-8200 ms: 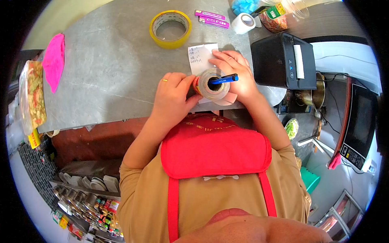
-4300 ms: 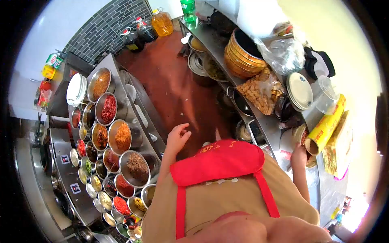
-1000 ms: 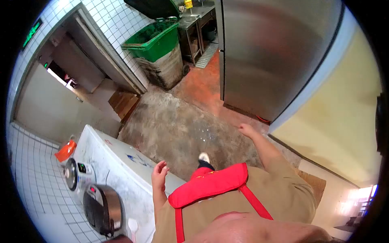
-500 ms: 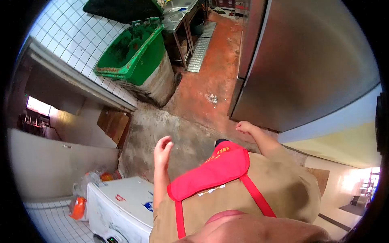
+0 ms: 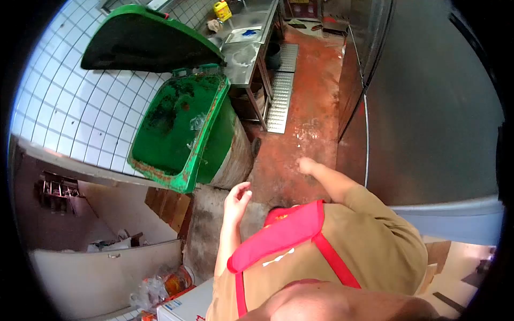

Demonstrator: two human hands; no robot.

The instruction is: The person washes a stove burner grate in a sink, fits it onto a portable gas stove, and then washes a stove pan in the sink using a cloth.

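Observation:
My left hand is held up in front of the red apron, near the low front of the green bin. Its fingers are loosely bent, with a gap to the thumb and nothing between them. My right hand hangs over the red floor with its fingers curled in. Nothing shows in it, though it is somewhat blurred. The bin stands with its lid tipped back; dark grime and some clear plastic are inside. Neither hand touches the bin.
Beyond the bin stands a steel sink counter with a yellow bottle. A metal drain grate runs along the floor. Large steel doors rise on the right. A white appliance and plastic bags are at lower left.
I have moved forward: the bin, counter and grate appear nearer, and the white appliance has mostly dropped out of view. My right hand has swung over the red floor. Both hands still hold nothing visible.

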